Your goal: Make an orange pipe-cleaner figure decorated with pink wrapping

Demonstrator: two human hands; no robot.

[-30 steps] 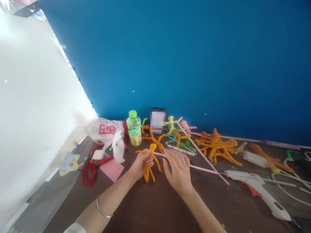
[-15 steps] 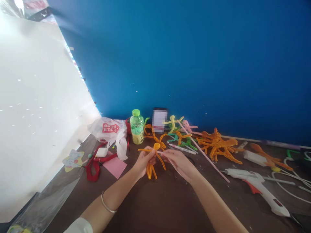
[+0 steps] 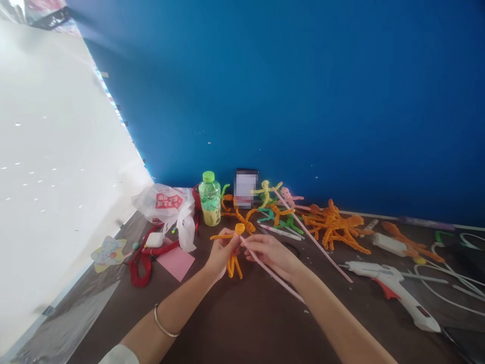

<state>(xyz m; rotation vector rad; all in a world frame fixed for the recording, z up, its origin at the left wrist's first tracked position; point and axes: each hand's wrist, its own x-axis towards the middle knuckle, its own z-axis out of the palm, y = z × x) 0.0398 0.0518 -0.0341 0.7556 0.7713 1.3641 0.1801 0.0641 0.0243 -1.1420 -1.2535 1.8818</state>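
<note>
My left hand (image 3: 224,251) is closed round an orange pipe-cleaner figure (image 3: 234,265), whose round head shows above my thumb and whose limbs hang below and stick out to the left. Close beside it on the right, my right hand (image 3: 271,255) pinches a long pink pipe cleaner (image 3: 280,280). One end of the pink strand meets the figure near its neck; the other trails down to the right under my wrist. My fingers partly hide the spot where the two meet.
Behind my hands stand a green-capped bottle (image 3: 210,199) and a phone (image 3: 245,189). A white plastic bag (image 3: 166,199) and pink paper (image 3: 177,263) lie left. To the right are an orange pipe-cleaner pile (image 3: 335,227), another pink strand (image 3: 316,240) and a glue gun (image 3: 397,288).
The pink strand in my right hand now shows its length trailing down to the right. The orange limb that stuck out beneath my right fingers no longer shows. The view has shifted slightly.
</note>
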